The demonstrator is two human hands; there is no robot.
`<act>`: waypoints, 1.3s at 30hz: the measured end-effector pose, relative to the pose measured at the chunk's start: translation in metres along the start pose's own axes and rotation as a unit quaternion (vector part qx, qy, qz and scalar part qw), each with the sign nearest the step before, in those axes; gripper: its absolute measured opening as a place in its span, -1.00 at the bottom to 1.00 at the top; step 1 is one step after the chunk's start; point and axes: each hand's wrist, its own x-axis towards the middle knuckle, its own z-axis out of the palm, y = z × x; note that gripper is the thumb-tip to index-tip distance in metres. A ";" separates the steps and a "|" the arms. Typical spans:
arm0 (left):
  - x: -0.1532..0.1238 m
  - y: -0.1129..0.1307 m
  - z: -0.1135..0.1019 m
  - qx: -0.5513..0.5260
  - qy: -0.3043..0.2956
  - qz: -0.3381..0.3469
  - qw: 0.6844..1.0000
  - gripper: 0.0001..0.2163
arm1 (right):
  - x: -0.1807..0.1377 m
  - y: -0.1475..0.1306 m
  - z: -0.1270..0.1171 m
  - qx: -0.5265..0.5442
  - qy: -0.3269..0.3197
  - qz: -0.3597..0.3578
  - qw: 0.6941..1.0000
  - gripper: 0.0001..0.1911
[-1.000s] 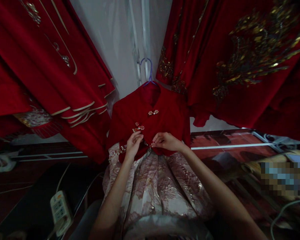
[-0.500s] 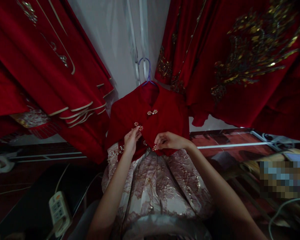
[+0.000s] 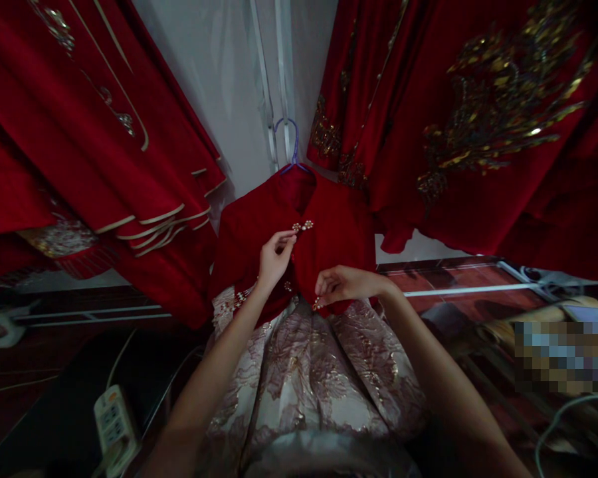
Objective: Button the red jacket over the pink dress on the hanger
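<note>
A red jacket (image 3: 249, 232) with pearl-like flower clasps hangs on a purple hanger (image 3: 296, 146). My left hand (image 3: 277, 257) is closed in a pinch at the left flower of the top clasp (image 3: 306, 226), which spans the jacket's front opening. Lower down, my right hand (image 3: 343, 284) pinches the jacket's front edge by a small beaded clasp (image 3: 315, 304). Another beaded flower (image 3: 288, 287) shows between my hands on the left front panel. Below the jacket spreads a pale, shiny patterned skirt (image 3: 289, 378).
Red garments with light piping (image 3: 144, 166) hang at left, and a red garment with gold sequins (image 3: 503, 99) at right. A metal rack bar (image 3: 468, 290) runs low on the right. On a dark surface at lower left lies a white power strip (image 3: 115, 428).
My left hand has moved up and right from a lower clasp flower to the top clasp. My right hand has shifted slightly right and down, taking the jacket's front edge with it.
</note>
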 end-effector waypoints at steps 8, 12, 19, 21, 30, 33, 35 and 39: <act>0.046 0.023 -0.001 0.390 -0.108 0.250 0.879 -0.80 | -0.013 -0.003 -0.009 -0.005 -0.015 0.033 0.999 -0.77; 0.051 0.031 0.001 0.385 -0.108 0.274 0.875 -0.88 | -0.013 -0.002 -0.011 -0.008 -0.019 0.011 1.000 -0.79; 0.054 0.034 0.001 0.274 -0.152 0.233 0.921 -0.90 | -0.003 -0.014 -0.016 -0.072 0.155 -0.043 0.984 -0.76; 0.052 0.034 -0.002 0.285 -0.131 0.248 0.917 -0.87 | 0.012 -0.022 -0.020 -0.084 0.298 -0.090 0.947 -0.75; 0.031 0.041 -0.028 0.472 0.104 0.185 0.856 -0.43 | 0.106 -0.048 -0.007 0.036 0.420 -0.135 0.897 -0.31; 0.043 0.047 -0.053 0.481 0.147 0.164 0.849 -0.34 | 0.111 -0.032 -0.009 -0.059 0.531 -0.087 0.841 -0.08; 0.053 0.053 -0.075 0.478 0.169 0.162 0.847 -0.35 | 0.102 -0.022 -0.020 -0.147 0.582 -0.096 0.794 -0.11; 0.065 0.065 -0.114 0.501 0.178 0.140 0.835 -0.50 | 0.068 -0.019 -0.054 -0.303 0.608 -0.088 0.728 -0.34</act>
